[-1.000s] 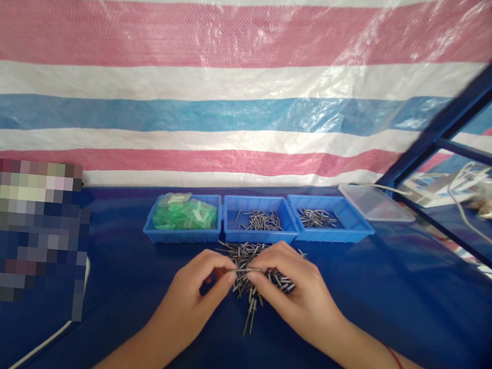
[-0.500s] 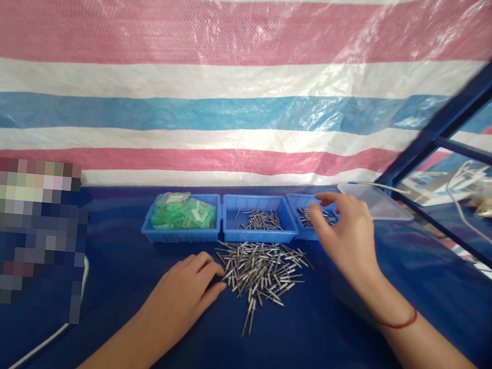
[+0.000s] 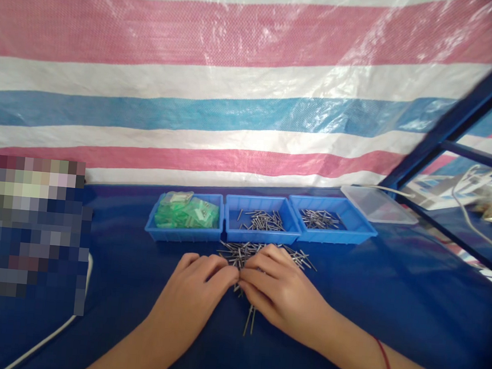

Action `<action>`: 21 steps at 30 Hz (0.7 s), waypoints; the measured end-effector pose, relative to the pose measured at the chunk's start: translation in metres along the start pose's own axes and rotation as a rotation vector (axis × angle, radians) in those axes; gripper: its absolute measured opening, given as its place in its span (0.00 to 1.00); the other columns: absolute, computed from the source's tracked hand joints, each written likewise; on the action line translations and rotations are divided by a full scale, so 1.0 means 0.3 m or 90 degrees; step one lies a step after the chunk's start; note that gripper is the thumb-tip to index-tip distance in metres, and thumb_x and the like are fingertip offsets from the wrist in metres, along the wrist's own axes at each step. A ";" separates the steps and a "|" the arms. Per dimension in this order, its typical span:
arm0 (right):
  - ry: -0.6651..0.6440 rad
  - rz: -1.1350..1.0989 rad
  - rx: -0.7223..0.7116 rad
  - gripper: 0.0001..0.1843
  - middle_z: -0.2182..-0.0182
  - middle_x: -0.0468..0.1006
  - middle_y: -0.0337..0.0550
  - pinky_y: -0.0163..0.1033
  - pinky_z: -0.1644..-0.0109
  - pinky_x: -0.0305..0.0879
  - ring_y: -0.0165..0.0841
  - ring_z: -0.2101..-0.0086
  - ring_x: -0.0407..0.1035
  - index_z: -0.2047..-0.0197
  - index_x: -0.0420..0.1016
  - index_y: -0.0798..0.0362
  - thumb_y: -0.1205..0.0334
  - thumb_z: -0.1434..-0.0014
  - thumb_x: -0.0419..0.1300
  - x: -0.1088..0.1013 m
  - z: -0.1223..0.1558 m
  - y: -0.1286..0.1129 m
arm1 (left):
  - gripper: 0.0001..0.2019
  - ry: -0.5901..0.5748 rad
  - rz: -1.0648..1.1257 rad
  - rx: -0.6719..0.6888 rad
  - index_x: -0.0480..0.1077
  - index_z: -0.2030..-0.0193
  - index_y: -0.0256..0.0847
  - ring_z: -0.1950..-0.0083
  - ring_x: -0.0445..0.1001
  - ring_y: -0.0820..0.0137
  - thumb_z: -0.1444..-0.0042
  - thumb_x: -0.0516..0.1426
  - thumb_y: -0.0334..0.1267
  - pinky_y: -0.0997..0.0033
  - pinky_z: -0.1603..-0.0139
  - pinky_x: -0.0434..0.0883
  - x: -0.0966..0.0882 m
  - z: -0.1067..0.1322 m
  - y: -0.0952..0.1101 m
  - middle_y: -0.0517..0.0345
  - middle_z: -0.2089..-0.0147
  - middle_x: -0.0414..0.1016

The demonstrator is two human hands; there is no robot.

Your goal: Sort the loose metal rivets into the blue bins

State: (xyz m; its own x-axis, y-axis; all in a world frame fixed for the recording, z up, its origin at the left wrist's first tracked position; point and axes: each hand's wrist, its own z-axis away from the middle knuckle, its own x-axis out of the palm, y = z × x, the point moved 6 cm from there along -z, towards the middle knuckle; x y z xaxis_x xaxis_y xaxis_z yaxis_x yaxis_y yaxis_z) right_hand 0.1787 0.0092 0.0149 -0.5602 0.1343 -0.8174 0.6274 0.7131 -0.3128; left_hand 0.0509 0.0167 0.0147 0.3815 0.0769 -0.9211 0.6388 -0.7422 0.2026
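Observation:
A loose pile of small metal pins (image 3: 266, 253) lies on the blue tablecloth in front of three blue trays. My left hand (image 3: 196, 286) and my right hand (image 3: 280, 291) rest on the near side of the pile, and their fingertips meet in the middle. Both hands have the fingers curled and pressed together in a pinch at the pins; what is between them is hidden. Two pins (image 3: 249, 321) lie apart just below my right hand. A red cord circles my right wrist.
The left tray (image 3: 181, 235) holds green plastic pieces; the middle tray (image 3: 261, 236) and right tray (image 3: 338, 237) hold metal pins. A clear lid (image 3: 376, 204) lies at the right, by a blue frame bar (image 3: 449, 125). A white cable (image 3: 43, 339) runs at the lower left. A striped tarp hangs behind.
My right hand went out to the right tray with a pin and has come back to the pile. My left hand stayed at the pile's left edge and now meets the right.

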 end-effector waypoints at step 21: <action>0.062 -0.246 0.124 0.07 0.70 0.75 0.42 0.39 0.61 0.65 0.32 0.66 0.68 0.67 0.74 0.52 0.71 0.40 0.56 -0.005 -0.001 0.021 | 0.06 0.058 0.513 -0.308 0.72 0.63 0.40 0.65 0.75 0.70 0.41 0.56 0.39 0.72 0.61 0.71 0.048 0.017 -0.074 0.59 0.66 0.77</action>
State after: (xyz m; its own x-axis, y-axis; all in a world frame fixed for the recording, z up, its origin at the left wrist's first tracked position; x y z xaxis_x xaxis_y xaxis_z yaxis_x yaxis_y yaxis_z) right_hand 0.1834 0.0137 0.0142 -0.8161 -0.0451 -0.5761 0.4474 0.5815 -0.6794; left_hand 0.0390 0.0309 -0.0046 0.8667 -0.2723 -0.4179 0.3600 -0.2383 0.9020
